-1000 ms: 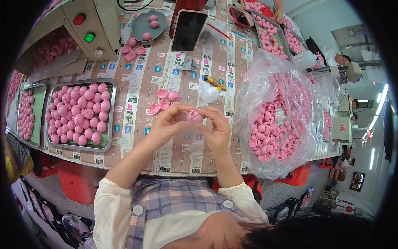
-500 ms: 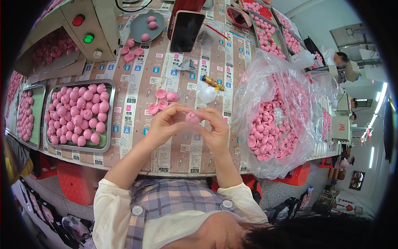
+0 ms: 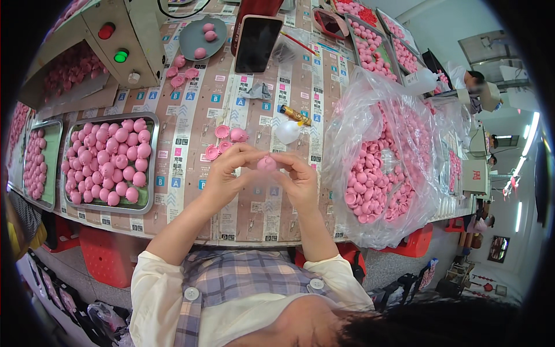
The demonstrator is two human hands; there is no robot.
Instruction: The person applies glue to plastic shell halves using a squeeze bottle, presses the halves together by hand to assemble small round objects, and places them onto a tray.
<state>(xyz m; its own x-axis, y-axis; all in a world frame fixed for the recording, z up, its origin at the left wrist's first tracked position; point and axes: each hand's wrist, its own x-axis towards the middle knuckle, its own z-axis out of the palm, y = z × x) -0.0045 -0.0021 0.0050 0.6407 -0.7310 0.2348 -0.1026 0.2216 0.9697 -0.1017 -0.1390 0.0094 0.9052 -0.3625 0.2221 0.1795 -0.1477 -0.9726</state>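
Note:
Between the fingertips of both hands is a small round pink plastic ball (image 3: 267, 164) with a little knob on top. My left hand (image 3: 232, 169) pinches it from the left, and my right hand (image 3: 298, 177) from the right. Just beyond my left hand lie several pink half shells (image 3: 212, 152) and another pink ball (image 3: 239, 135). A white squeeze bottle (image 3: 288, 132) with a yellow tip stands past my right fingers, beside a gold and black tube (image 3: 295, 114).
A metal tray (image 3: 151, 168) of pink balls sits at left, below a machine (image 3: 128, 34) with red and green buttons. At right a clear plastic bag (image 3: 338, 173) holds pink shells. Farther back are a propped phone (image 3: 258, 46), a grey plate (image 3: 191, 43) and more trays.
Both hands stay over the same spot, still on the pink ball. The fingers have shifted slightly around it, and the whole view has moved a little.

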